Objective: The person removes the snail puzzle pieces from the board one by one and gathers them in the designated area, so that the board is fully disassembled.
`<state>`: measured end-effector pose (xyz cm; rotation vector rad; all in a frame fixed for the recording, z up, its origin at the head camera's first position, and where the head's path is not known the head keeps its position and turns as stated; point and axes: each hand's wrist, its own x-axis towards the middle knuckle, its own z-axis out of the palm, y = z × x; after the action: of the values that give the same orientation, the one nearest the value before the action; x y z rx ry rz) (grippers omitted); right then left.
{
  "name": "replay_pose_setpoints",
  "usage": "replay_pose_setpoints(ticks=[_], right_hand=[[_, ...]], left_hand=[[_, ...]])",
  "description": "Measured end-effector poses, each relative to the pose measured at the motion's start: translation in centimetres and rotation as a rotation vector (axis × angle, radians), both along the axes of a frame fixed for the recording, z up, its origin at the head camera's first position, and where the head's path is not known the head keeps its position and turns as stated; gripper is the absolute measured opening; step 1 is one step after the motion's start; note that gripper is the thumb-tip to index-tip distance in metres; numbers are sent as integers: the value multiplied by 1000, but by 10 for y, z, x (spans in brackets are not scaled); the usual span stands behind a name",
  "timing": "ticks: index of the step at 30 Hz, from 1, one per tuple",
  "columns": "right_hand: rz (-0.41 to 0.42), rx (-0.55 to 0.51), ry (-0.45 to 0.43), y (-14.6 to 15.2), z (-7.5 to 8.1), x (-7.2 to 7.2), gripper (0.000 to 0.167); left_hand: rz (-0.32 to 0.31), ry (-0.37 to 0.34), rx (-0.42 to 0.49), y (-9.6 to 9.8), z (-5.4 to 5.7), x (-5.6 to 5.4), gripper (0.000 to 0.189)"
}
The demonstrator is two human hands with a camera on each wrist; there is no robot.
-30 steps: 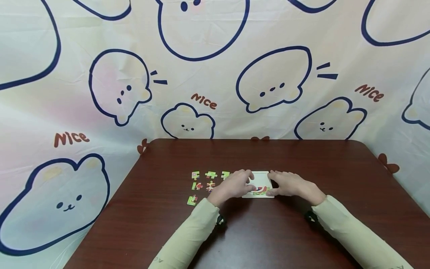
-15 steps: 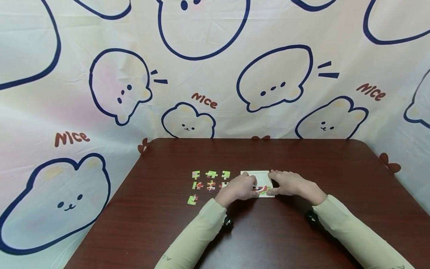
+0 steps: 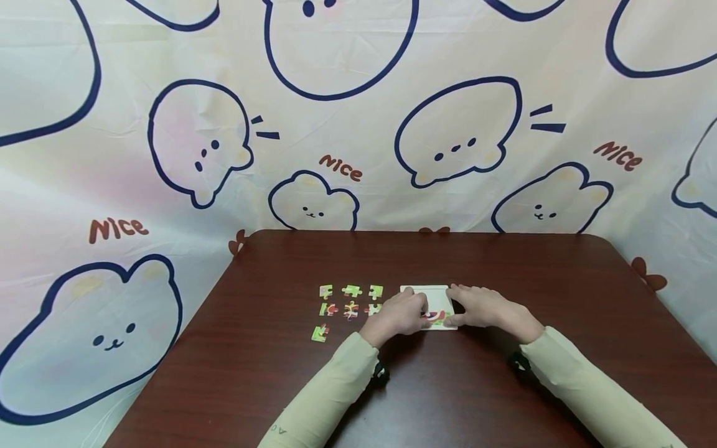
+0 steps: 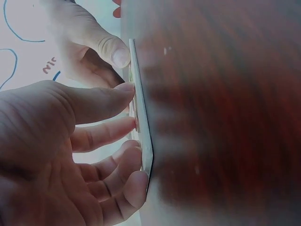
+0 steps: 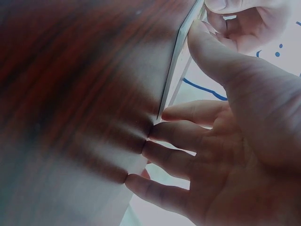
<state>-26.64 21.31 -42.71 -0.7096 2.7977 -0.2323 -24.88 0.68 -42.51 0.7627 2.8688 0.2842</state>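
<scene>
A white puzzle tray [image 3: 439, 300] lies flat on the table, with printed puzzle pieces [image 3: 438, 317] along its near side. My left hand [image 3: 399, 314] covers the tray's left part. In the left wrist view its thumb and index finger stand on either side of a thin puzzle piece [image 4: 137, 115] at the tray, while the other fingers curl against the rim [image 4: 146, 146]. My right hand [image 3: 483, 306] rests at the tray's right edge, thumb at the near corner. Its other fingers [image 5: 171, 156] reach out straight and touch the tabletop. The left hand hides part of the pieces.
Several loose puzzle pieces [image 3: 351, 291] lie in rows left of the tray, green, red and white. One piece [image 3: 320, 333] sits alone in the nearest row. The brown table [image 3: 437, 386] ends at a printed cloth backdrop [image 3: 370, 130].
My left hand has shifted right and slightly nearer over the tray, its thumb now at the tray's near side. It stays put in the last half second. The right hand has not moved.
</scene>
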Motion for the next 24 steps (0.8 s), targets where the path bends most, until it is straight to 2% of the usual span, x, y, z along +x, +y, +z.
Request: replay_pose_setpoints(ticks=[4, 14, 24], right_hand=[[-5, 3, -3, 0, 0, -1, 66], [1, 4, 2, -1, 3, 1, 59], [-20, 9, -28, -1, 2, -1, 75]], left_hand=[[10, -1, 3, 0, -1, 0, 22], [28, -25, -28, 4, 6, 5, 22], [28, -20, -51, 5, 4, 4, 24]])
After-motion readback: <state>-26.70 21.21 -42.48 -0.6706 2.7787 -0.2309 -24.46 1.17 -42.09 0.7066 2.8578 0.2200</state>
